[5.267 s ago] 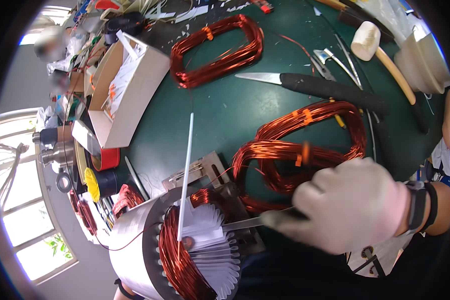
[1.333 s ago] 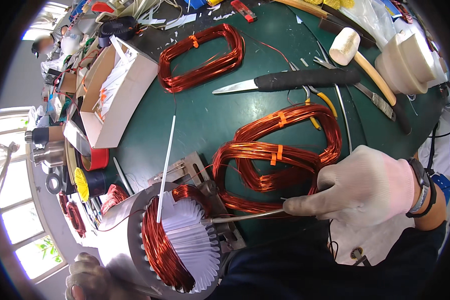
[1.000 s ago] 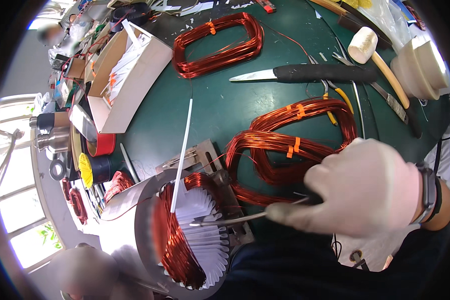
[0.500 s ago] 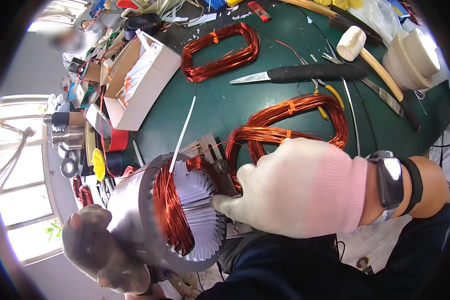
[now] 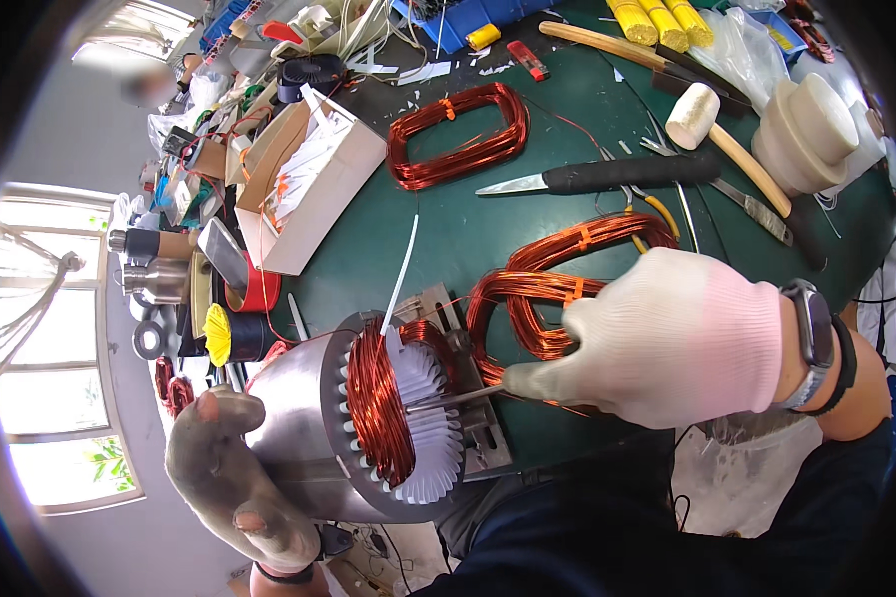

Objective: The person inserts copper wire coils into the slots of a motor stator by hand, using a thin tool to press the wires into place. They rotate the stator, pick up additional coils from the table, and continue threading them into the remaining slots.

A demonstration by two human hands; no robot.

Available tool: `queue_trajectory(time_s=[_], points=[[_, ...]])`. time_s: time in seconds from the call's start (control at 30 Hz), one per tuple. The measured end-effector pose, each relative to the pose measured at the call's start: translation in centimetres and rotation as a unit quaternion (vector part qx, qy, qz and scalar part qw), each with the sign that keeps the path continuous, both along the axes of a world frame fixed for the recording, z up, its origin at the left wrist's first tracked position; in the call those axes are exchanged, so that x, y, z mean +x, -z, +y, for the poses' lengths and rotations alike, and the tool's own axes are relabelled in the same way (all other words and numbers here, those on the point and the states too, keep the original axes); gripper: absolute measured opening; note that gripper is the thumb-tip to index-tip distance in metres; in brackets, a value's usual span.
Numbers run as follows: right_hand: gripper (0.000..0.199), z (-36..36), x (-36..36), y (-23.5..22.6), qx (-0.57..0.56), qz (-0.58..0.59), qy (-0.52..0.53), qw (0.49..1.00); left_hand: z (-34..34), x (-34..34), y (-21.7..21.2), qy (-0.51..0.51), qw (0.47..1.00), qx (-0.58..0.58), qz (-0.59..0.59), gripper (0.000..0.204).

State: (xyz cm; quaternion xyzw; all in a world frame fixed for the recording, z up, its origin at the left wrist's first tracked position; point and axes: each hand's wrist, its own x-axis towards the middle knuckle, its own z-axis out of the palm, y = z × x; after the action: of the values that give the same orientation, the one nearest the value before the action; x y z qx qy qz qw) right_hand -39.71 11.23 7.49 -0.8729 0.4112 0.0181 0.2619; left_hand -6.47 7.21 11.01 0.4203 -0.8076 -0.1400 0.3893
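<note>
A grey metal motor stator [image 5: 294, 423] lies on its side in front of me, with white slot liners [image 5: 430, 438] fanning round its open end. A bundle of copper wire [image 5: 380, 408] sits in its slots, and a white strip [image 5: 402, 274] stands up from the upper part. My left hand [image 5: 231, 468], in a grey-coated glove with bare fingertips, grips the stator's left end; some fingers are hidden. My right hand [image 5: 657, 343], in a white and pink glove, is closed round a thin metal rod [image 5: 458, 398] whose tip reaches among the liners beside the wire.
Tied copper coils [image 5: 548, 274] lie beside my right hand, another coil [image 5: 458, 134] farther back. A long knife [image 5: 617, 174], pliers [image 5: 657, 209] and a white-headed mallet [image 5: 695, 114] lie on the green table [image 5: 438, 249]. A box of paper strips [image 5: 319, 214] stands left.
My right hand has drawn back to the right, exposing the rod between it and the liners. The whole view has shifted slightly; my left hand stays at the stator's end.
</note>
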Motion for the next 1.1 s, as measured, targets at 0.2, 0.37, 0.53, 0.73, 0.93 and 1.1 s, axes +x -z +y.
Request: queue_trajectory(time_s=[0.2,0.37,0.53,0.73,0.93,1.1], points=[[0.041,0.1,-0.9,-0.2,0.042,-0.022,0.039,0.998,-0.3,0.1,0.4,0.001,1.0,-0.017,0.003,0.095],[0.041,0.9,-2.2,3.2,-0.028,-0.113,0.067,0.991,0.0,1.1,-0.5,0.036,0.999,0.0,-0.008,0.093],[0.052,1.3,-2.5,1.6,-0.033,-0.066,0.058,0.996,0.3,0.7,0.4,-0.005,1.0,0.013,0.008,0.094],[0.047,2.7,-4.3,1.6,-0.05,-0.054,0.097,0.993,0.4,0.9,0.5,-0.021,1.0,0.007,0.01,0.093],[0.05,3.6,-3.9,3.1,-0.025,-0.083,0.136,0.987,0.0,0.7,1.0,0.005,1.0,0.01,0.012,0.091],[0.055,3.5,-4.0,2.4,-0.009,-0.069,0.121,0.99,0.3,0.6,0.2,0.002,1.0,0.002,0.012,0.09]])
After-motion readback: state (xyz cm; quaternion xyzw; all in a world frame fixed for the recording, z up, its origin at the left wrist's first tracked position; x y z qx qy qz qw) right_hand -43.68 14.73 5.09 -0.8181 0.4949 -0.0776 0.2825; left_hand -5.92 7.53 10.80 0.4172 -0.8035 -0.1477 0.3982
